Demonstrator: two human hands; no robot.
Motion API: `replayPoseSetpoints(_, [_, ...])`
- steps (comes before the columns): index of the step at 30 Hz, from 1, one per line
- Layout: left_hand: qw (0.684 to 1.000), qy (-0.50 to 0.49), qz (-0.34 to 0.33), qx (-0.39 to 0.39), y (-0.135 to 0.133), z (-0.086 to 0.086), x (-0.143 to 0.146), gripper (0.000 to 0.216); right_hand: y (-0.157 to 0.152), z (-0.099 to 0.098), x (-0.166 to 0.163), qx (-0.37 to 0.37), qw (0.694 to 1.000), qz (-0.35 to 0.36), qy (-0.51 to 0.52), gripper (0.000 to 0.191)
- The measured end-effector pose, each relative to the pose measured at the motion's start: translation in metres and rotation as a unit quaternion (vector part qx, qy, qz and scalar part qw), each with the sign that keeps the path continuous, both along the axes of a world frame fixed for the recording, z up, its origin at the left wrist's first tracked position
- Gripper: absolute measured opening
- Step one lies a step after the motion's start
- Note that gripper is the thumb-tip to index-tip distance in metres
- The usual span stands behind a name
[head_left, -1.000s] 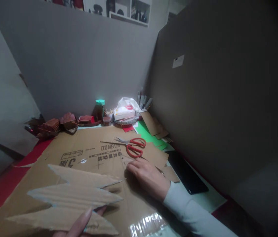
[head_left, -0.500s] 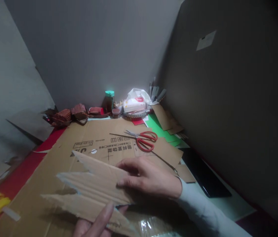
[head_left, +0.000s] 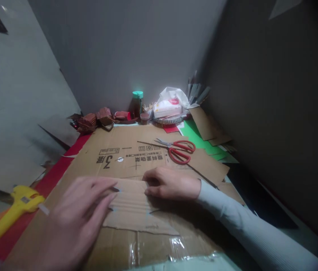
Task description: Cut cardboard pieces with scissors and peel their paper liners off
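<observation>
A cut piece of corrugated cardboard (head_left: 132, 207) with notched edges and faint blue marks is between my hands, low over the large cardboard sheet. My right hand (head_left: 172, 183) grips its right part, the thumb on top and the fingers curled at the far edge. Over its left end is my left hand (head_left: 82, 214), smeared by motion, thumb and fingers closing on the pointed strips, which it mostly hides. Beyond my right hand, red-handled scissors (head_left: 179, 160) lie on the large printed cardboard sheet (head_left: 91, 150), beside a thin dark stick (head_left: 201, 174).
A yellow glue gun (head_left: 20, 203) rests at the left on red material. At the back stand a teal-lidded jar (head_left: 137, 101), a tissue pack (head_left: 168, 108) and reddish-brown crafted pieces (head_left: 105, 117). Green paper (head_left: 197, 135) and a dark flat panel (head_left: 260, 199) lie right. Walls rise behind.
The cardboard piece was tilted up and is now lower and flatter. My left hand has moved from its near edge to its left end. The view has shifted, bringing more glue gun into sight.
</observation>
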State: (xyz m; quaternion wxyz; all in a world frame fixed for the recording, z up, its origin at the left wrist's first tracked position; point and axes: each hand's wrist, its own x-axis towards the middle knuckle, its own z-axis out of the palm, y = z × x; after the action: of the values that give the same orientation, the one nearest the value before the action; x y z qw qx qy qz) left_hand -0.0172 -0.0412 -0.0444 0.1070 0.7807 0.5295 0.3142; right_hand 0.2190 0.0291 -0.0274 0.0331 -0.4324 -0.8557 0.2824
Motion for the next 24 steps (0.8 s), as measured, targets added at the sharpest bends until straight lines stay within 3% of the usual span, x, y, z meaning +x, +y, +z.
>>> replayPoseSetpoints(5, [0.990,0.091,-0.071,-0.077,0.049,0.006,0.021,0.026,0.001,0.001,-0.005,0.021,0.999,-0.002,-0.027,0.011])
replayPoseSetpoints(11, [0.978,0.124,-0.094,-0.142,0.051,0.007,0.023,0.030,0.002,-0.004,-0.007,0.029,0.999,-0.015,-0.021,0.013])
replayPoseSetpoints(20, [0.967,0.167,-0.123,-0.149,0.064,-0.004,0.000,0.025,-0.004,-0.015,-0.012,0.082,0.996,-0.026,-0.019,0.006])
replayPoseSetpoints(24, [0.966,0.181,-0.133,-0.129,0.065,-0.002,0.004,0.019,-0.008,-0.021,-0.014,0.133,0.991,-0.026,-0.003,0.004])
